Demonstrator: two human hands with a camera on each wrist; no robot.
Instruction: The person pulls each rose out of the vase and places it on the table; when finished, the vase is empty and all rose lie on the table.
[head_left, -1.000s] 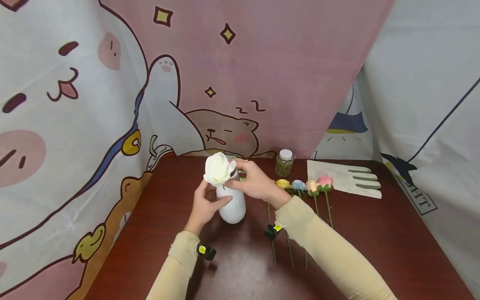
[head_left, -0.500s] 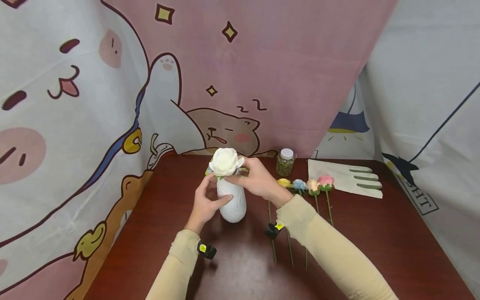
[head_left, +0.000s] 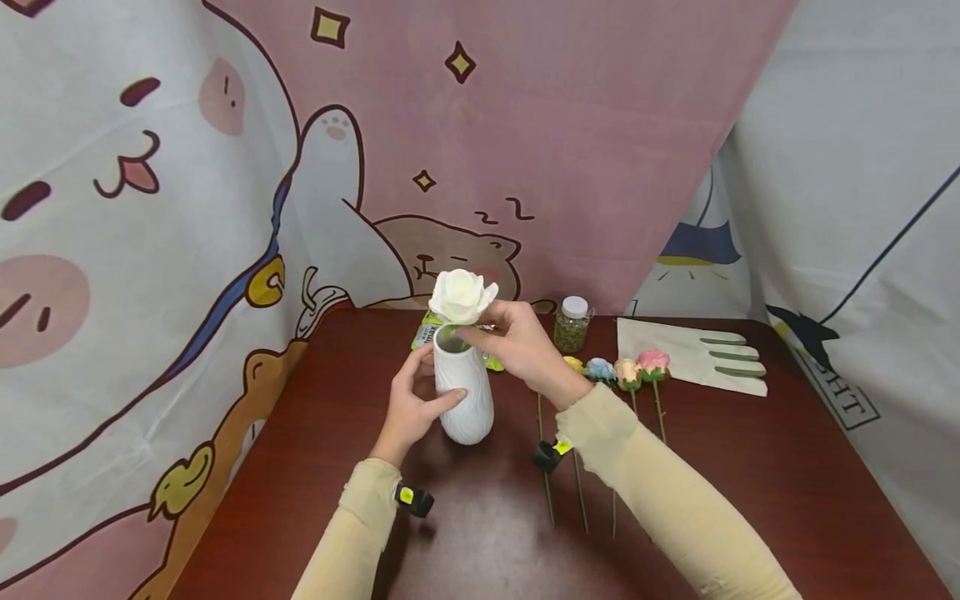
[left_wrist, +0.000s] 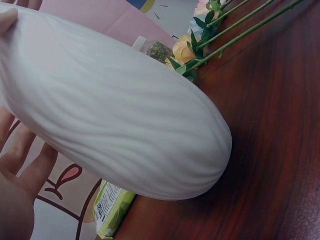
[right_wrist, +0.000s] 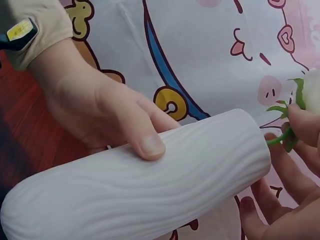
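My left hand [head_left: 408,410] grips a white ribbed vase [head_left: 467,410] from its left side, thumb across the front. The vase stands on the table, its mouth visible at the top. Just above that mouth, my right hand [head_left: 525,346] pinches the stem of a white artificial rose [head_left: 459,297] close under the bloom. In the right wrist view the green stem [right_wrist: 276,142] runs into the vase opening; the part inside is hidden. The left wrist view is mostly filled by the vase's wavy side [left_wrist: 130,112], with my left fingers [left_wrist: 37,167] beside it.
Right of the vase lie yellow, blue [head_left: 600,369], peach [head_left: 627,372] and pink [head_left: 653,362] artificial roses, stems toward me. A lidded jar [head_left: 572,327] of green bits and a pale glove [head_left: 678,354] sit behind them. A green packet [left_wrist: 112,207] lies behind the vase.
The white rose has risen and shifted right with my right hand, uncovering the vase's mouth. My left hand stays in place on the vase.
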